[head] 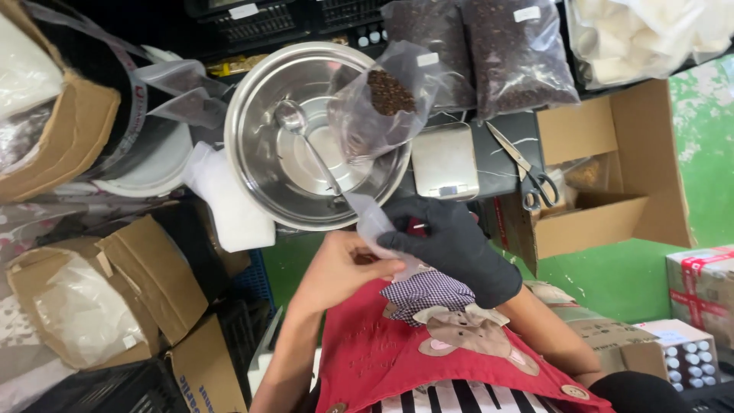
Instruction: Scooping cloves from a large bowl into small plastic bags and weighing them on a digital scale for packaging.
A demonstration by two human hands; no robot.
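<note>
My left hand (345,264), bare, and my right hand (453,243), in a black glove, both pinch a small clear plastic bag (372,219) just above my red apron (397,352). The bag looks empty. Right beyond it stands a big steel bowl (256,164) with a metal spoon (297,122) lying in it. A clear bag partly filled with dark beans (384,103) leans on the bowl's right rim.
A small silver scale (445,162) and scissors (526,170) lie right of the bowl. Large bags of dark beans (514,53) stand behind. An open cardboard box (619,176) is at right, more boxes and sacks (84,306) at left, and taped cartons (699,287) at far right.
</note>
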